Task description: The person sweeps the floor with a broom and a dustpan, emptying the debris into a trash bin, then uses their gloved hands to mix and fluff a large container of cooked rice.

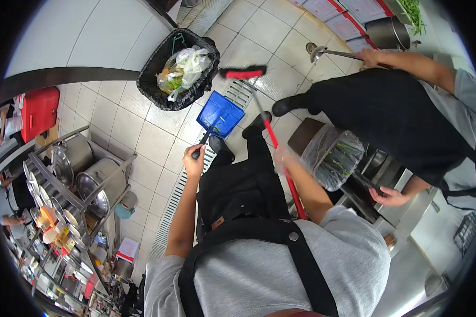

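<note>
My left hand (193, 160) is closed round the black handle of a blue dustpan (220, 114), which lies on the tiled floor just ahead of my shoes with some green scraps in it. In my right hand (286, 158) is the red pole of a broom (243, 72). The broom's red and black head is beyond the dustpan, near a floor grate (239, 93), and the two do not touch. A bin (207, 50) lined with a black bag stands to the left of the broom head, holding clear plastic bags and green waste.
At the right a co-worker (375, 111) in a black apron holds a metal ladle (318, 52). A plastic-lined container (333, 158) with green stalks is beside my right arm. Left is a rack (108, 193) with large pots. A drain channel (172, 208) runs along the floor.
</note>
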{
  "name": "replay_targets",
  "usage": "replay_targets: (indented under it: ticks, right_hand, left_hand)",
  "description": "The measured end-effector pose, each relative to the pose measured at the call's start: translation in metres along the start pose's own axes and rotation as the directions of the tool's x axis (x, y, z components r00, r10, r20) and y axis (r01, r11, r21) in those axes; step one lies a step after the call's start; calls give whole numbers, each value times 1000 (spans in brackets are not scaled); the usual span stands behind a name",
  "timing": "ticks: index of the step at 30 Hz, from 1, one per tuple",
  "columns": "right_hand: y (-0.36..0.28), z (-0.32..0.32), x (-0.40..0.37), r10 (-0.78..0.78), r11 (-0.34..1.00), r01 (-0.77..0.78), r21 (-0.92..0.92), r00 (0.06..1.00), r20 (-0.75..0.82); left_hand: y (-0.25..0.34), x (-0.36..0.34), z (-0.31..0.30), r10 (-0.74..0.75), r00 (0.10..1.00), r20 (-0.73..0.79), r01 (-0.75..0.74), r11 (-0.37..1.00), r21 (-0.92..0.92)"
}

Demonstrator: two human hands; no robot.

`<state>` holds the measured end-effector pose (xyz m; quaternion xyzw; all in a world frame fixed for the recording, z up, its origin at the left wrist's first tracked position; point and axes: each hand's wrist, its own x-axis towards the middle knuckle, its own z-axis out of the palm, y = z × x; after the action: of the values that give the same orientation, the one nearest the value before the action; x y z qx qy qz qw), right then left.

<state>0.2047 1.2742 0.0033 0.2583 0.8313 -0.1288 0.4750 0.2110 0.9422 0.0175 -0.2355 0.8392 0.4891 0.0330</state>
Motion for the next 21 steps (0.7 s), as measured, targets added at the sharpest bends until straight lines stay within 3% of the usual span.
replay_targets:
  ticks: [1,2,3,4,5,6,7,9,10,13,14,15,17,18,20,21]
  right_hand:
    - [44,61,18,-119,990,125,-61,989,87]
    - [27,30,-49,-148,984,163,-72,973,177]
    - [39,31,-77,-164,946,57,319,933,321]
    - [52,34,-101,-237,759,-115,641,868,436]
    - [53,28,-133,-284,685,-151,712,845,452]
    - [52,18,-163,-334,608,-185,772,822,461]
    - [49,10,-184,-332,611,-182,770,824,458]
    - [45,4,-217,-291,428,-334,840,829,478]
    - [47,6,-223,-256,363,-338,868,860,441]
    - [47,-9,-220,-202,300,-397,867,862,465]
    - [47,-14,-217,-210,197,-437,878,856,473]
    - [50,-15,-212,-212,184,-430,884,860,463]
    - [53,-18,-205,-314,44,-413,909,859,405]
    - [50,-23,-205,-318,29,-408,913,862,395]
    - [39,-40,-208,-185,77,-416,906,887,423]
    - [37,-48,-208,-215,89,-379,921,896,390]
  left_hand:
    - [-3,0,-1,23,999,23,-23,999,23]
    - [-2,1,-2,86,996,15,-87,994,66]
    - [-12,3,1,-15,1000,12,15,1000,-11]
    - [-11,5,1,-76,997,25,78,993,-91]
    - [-11,8,-2,-136,990,49,142,977,-161]
    - [-34,14,0,32,999,19,-32,999,-37]
    - [-28,16,-4,2,999,46,3,993,-114]
    - [-25,19,-12,13,997,77,-3,992,-129]
    - [-21,18,-15,19,996,84,-8,992,-128]
    - [-1,21,-23,80,981,179,-55,988,-143]
    - [7,23,-23,163,968,190,-146,984,-97]
    - [15,27,-21,245,947,207,-240,969,-52]
    - [32,34,-15,232,940,249,-219,972,-80]
    - [41,38,-10,236,938,253,-216,971,-106]
    - [65,51,7,268,927,262,-238,961,-141]
    - [78,59,17,278,924,263,-247,958,-146]
